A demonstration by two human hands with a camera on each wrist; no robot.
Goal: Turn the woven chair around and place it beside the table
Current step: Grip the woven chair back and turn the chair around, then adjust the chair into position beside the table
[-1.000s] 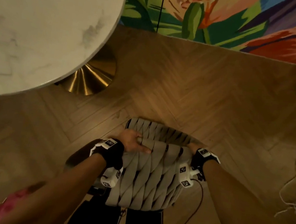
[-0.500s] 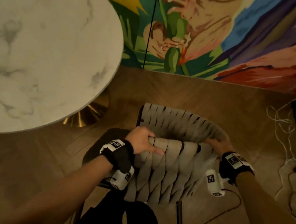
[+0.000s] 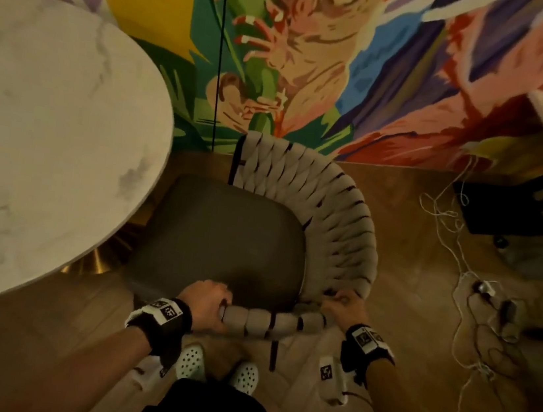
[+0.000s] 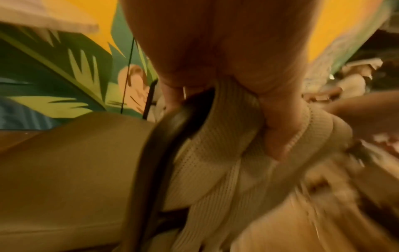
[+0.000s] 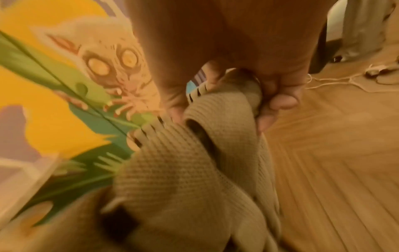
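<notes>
The woven chair (image 3: 337, 221) has a curved back of beige straps and a dark seat cushion (image 3: 224, 237). It stands right of the round white marble table (image 3: 47, 141), its seat partly under the table's edge. My left hand (image 3: 207, 304) grips the near left end of the woven top rail (image 4: 226, 136). My right hand (image 3: 341, 306) grips the rail further right, fingers curled round the straps (image 5: 218, 109). The chair's legs are mostly hidden.
A bright painted mural wall (image 3: 317, 56) stands just behind the chair. Loose white cables (image 3: 460, 282) and small devices lie on the wooden floor at right. A gold table base (image 3: 97, 262) shows under the tabletop. My white shoes (image 3: 217, 368) are just behind the chair.
The chair has swung round and moved forward toward the wall and table, so its seat now shows. Both hands kept their hold on the top rail.
</notes>
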